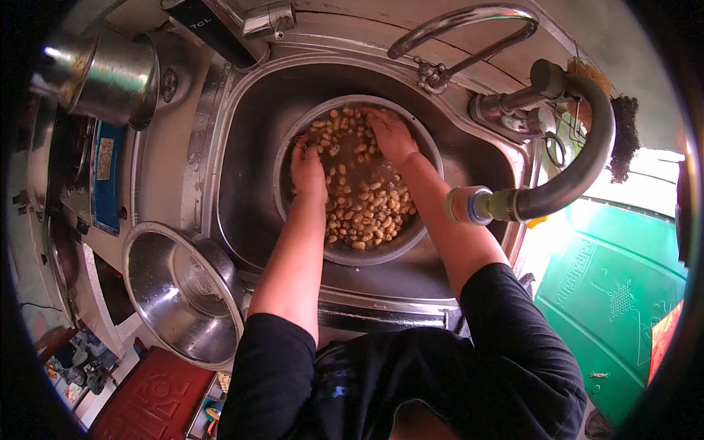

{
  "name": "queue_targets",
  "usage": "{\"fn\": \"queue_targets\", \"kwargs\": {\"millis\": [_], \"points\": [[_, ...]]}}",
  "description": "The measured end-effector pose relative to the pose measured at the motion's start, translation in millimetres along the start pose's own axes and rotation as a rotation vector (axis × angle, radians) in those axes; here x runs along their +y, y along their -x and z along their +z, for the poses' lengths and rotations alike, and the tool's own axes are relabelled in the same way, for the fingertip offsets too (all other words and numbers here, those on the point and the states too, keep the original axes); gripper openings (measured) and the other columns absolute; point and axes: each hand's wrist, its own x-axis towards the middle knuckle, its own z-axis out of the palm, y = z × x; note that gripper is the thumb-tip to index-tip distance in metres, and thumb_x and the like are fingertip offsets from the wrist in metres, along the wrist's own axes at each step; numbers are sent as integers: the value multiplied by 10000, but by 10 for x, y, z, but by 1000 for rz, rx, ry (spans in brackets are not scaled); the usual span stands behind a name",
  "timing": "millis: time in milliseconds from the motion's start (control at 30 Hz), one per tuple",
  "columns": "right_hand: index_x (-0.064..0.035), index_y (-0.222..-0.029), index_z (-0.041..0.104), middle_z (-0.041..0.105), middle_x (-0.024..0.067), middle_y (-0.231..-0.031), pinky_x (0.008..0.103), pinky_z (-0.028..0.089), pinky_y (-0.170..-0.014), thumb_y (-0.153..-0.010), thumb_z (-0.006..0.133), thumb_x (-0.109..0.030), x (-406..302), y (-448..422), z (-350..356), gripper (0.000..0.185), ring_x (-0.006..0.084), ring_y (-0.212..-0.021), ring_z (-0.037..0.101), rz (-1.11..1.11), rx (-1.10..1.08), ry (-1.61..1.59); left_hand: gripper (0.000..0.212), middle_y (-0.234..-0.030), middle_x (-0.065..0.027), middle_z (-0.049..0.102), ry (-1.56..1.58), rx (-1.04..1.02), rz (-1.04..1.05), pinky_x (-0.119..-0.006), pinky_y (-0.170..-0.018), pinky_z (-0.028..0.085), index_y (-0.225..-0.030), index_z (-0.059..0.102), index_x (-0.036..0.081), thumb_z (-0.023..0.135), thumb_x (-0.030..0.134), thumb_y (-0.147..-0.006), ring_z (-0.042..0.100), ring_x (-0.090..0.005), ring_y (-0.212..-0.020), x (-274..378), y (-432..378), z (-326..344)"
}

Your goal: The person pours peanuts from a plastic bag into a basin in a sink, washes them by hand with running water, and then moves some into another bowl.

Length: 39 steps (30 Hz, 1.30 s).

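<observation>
A round metal basin (358, 259) stands in the sink, holding unshelled peanuts (369, 212) in murky brown water. Both of my hands reach into it. My left hand (309, 171) is at the basin's left side, fingers dipping among the peanuts and their tips partly hidden. Toward the far right side lies my right hand (392, 136), fingers stretched forward over the peanuts near the rim. I see nothing gripped in either hand. The peanuts pile thickest at the near side, between my forearms, with more along the far edge.
The stainless steel sink (250, 165) surrounds the basin. A flexible-spout tap (597, 137) curves above my right forearm; a thin curved tap (467, 22) stands behind. An empty steel bowl (184, 294) is at the left. A steel pot (107, 77) sits farther left, a green panel (610, 297) at right.
</observation>
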Motion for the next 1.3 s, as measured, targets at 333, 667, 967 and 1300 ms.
{"fn": "queue_targets", "kwargs": {"millis": [333,667,967,1300], "points": [[-31,-1027,515,483,187,-1052,339,342,-851,-803,458,-266,-259,639,770,329,329,-973,450,-162,183,-150,417,-1118,-132,448,395,-157,-207,-285,-821,376,-1139,403,-11,364,299,-862,452,-206,-982,-271,42,26],[-43,-969,550,482,149,-1088,358,313,-901,-766,497,-129,-132,841,-1,227,300,-1061,404,-277,158,295,241,-1048,-61,527,-443,-367,198,-253,-839,348,-1014,544,24,493,118,-798,470,-143,-966,-88,718,-63],[-51,-1009,544,573,137,-931,271,416,-756,-747,567,-210,-180,1258,-56,307,211,-859,545,30,-280,-122,168,-810,-91,609,-1010,-666,383,-270,-697,417,-859,588,3,552,109,-734,566,-171,-769,167,1057,-177],[-44,-837,527,542,1,-713,203,361,-530,-801,522,-151,29,1559,-622,113,75,-638,483,256,232,-375,180,-805,-125,589,-1143,-310,363,-301,-690,429,-890,564,28,558,110,-730,562,-236,-748,-39,886,-528]]}}
